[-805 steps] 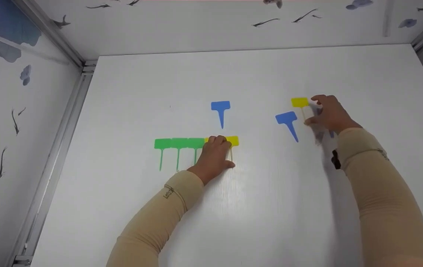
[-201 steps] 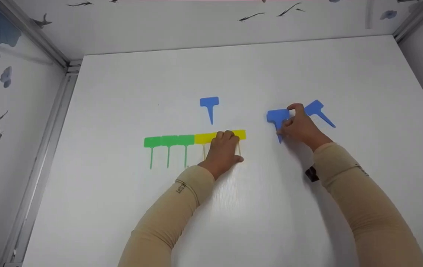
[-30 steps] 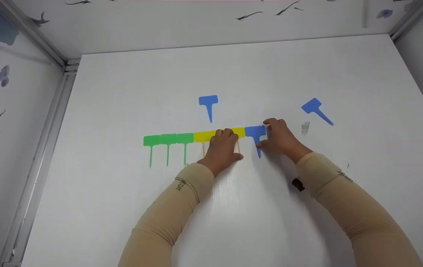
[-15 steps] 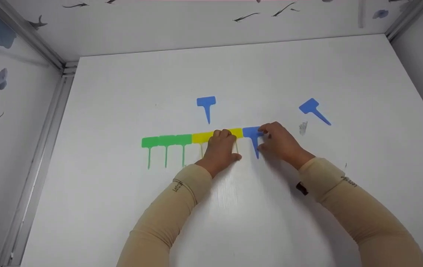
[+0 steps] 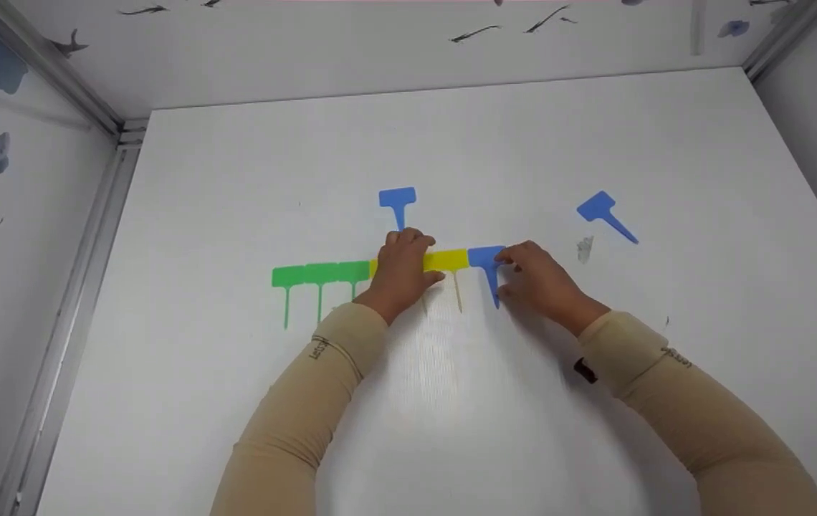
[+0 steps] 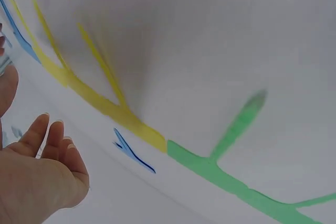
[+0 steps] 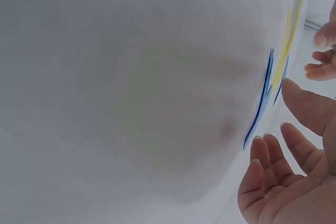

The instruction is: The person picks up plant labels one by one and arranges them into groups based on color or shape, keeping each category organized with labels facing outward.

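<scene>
A row of T-shaped plant labels lies on the white table in the head view: green labels point(image 5: 321, 273) at left, yellow labels point(image 5: 448, 259) in the middle, one blue label point(image 5: 486, 256) at the right end. My left hand point(image 5: 401, 269) hovers over the yellow part, hiding some of it; the left wrist view shows its fingers relaxed and holding nothing. My right hand point(image 5: 541, 279) is beside the end blue label, fingertips near its head and stem. In the right wrist view, its loosely bent fingers point(image 7: 302, 148) stand apart from the label.
A second blue label point(image 5: 398, 197) lies above the row, its stem tip behind my left fingers. Another blue label point(image 5: 598, 208) lies tilted at the right, with a grey smudge point(image 5: 585, 249) below it. Patterned panels point(image 5: 365, 50) stand along the back and left of the table.
Since the oldest frame, another yellow label and then a blue one have joined the row's right end. Just now my left hand has lifted off the yellow labels, shifting left; my right fingers have loosened.
</scene>
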Demonstrator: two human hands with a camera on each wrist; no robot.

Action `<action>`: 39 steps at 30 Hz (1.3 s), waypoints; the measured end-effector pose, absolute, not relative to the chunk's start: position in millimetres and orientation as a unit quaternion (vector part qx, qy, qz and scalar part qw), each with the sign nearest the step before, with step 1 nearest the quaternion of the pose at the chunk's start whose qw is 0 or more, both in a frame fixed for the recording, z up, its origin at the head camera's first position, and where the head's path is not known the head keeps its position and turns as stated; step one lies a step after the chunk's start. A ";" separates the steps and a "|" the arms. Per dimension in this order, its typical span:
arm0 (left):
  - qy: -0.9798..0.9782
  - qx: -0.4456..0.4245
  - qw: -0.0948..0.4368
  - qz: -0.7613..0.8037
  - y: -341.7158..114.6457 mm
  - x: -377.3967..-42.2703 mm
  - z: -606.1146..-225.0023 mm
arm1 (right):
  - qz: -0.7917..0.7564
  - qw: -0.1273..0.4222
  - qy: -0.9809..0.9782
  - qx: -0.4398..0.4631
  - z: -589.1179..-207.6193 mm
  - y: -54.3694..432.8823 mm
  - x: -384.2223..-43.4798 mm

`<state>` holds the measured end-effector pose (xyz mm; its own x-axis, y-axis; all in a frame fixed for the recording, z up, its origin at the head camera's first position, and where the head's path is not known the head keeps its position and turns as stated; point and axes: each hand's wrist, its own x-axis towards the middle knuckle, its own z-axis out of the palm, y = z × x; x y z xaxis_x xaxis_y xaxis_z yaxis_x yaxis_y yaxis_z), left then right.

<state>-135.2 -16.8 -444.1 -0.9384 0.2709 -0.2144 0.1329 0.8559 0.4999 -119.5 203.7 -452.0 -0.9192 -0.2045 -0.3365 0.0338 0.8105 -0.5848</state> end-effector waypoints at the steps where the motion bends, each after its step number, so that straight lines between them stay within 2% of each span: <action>1: 0.954 0.102 0.140 0.244 -19.4 -138.0 -443.1 | -0.303 0.195 0.932 -0.047 -452.3 203.5 -119.3; 21: 0.956 0.024 0.141 0.254 -60.0 -181.2 -446.6 | -0.251 0.201 0.943 -0.088 -456.6 197.0 -120.9; 39: 0.958 -0.003 0.135 0.252 -61.5 -205.6 -452.7 | -0.239 0.221 0.942 -0.085 -458.1 195.8 -124.5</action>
